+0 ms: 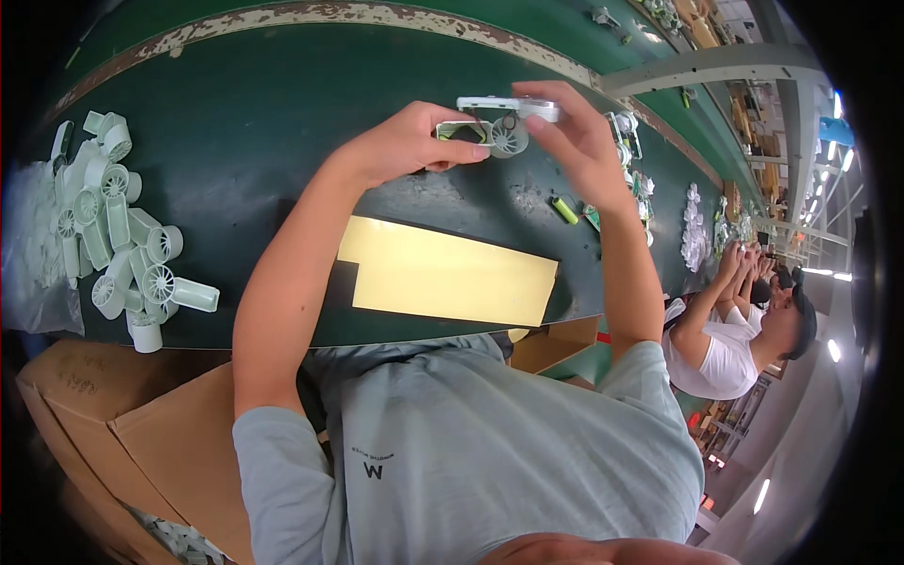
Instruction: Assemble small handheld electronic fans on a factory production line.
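My left hand (400,146) is closed on a pale green fan housing (508,139), a plastic shell with a round spoked vent and a hollow handle. Thumb and fingers pinch the handle part, its open side showing. Just above it, my right hand (591,141) grips a white plastic half shell (496,103) between thumb and fingers. Thin dark wires (509,121) run in the gap between the two parts. A small green cylinder (565,210), like a battery cell, lies on the dark green bench below my right hand.
Several pale green housings (115,209) are heaped at the left beside a clear plastic bag (40,240). A yellow sheet (452,273) lies near the bench edge. White and green parts (645,193) line the right side. Cardboard boxes (179,443) stand below. Another person (720,350) works at right.
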A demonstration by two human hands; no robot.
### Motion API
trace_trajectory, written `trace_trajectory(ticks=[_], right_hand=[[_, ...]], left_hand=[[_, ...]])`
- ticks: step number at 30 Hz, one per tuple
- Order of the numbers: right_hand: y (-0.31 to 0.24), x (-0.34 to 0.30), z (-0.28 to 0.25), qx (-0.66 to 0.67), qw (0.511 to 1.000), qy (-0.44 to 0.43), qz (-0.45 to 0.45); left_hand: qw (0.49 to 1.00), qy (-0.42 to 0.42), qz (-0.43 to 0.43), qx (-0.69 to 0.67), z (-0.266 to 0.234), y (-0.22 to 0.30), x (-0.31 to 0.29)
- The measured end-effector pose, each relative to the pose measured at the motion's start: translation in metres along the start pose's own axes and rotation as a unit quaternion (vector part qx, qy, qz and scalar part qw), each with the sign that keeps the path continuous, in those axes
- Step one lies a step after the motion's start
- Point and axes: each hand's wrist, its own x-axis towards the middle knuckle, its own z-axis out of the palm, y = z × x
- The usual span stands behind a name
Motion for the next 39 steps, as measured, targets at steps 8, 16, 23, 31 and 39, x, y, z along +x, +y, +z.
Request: trace_trajectory(ticks=[8, 16, 23, 31, 39], right_hand=[[0.009, -0.002, 0.009, -0.104, 0.979, 0.032, -0.17], [0.019, 0.0, 0.01, -0.048, 0.988, 0.014, -0.146], [0.015, 0.001, 0.007, 0.008, 0.996, -0.006, -0.085], [0.017, 0.002, 0.007, -0.007, 0.995, -0.022, -0.096], [0.025, -0.001, 0.007, 0.009, 0.988, -0.048, -0.148]], left_hand=[[0.997, 0.042, 0.039, 0.044, 0.008, -0.002, 0.005], [0.994, 0.079, 0.065, 0.043, 0.006, -0.003, 0.005], [0.994, 0.073, 0.061, 0.052, 0.005, -0.005, 0.006], [0.984, 0.111, 0.095, 0.097, 0.007, -0.01, 0.008], [0.983, 0.112, 0.108, 0.098, 0.005, -0.009, 0.007]])
